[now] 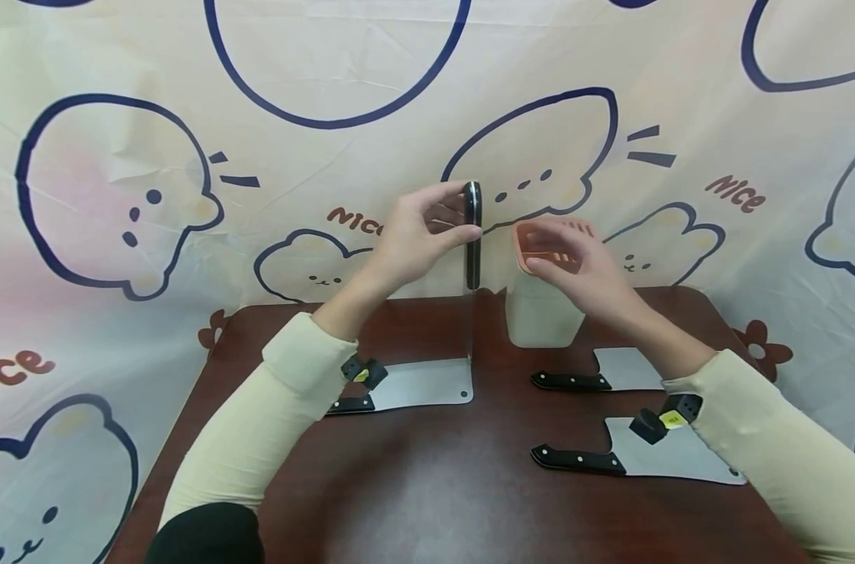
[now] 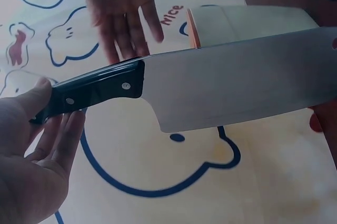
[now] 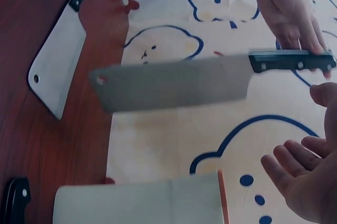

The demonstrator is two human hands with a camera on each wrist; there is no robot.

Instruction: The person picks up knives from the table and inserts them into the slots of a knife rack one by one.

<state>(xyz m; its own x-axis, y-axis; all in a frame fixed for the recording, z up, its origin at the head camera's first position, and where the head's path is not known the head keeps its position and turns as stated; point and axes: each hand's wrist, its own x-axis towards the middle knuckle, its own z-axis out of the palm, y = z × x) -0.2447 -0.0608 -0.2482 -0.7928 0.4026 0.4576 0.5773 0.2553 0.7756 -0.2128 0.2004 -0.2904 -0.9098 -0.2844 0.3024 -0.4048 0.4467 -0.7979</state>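
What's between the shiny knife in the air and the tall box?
Perhaps the right hand: in the head view it partly covers the opening of the tall, pale, orange-rimmed box. Nothing else visible stands between that box and the black-handled metal cleaver.

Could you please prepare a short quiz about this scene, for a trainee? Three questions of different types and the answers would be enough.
1. Which hand grips a cleaver?
2. True or false: its blade points upward in the head view.
3. How many other cleavers lie on the table?

Key:
1. The left hand.
2. False, it points down.
3. Three: one at left, two at right.
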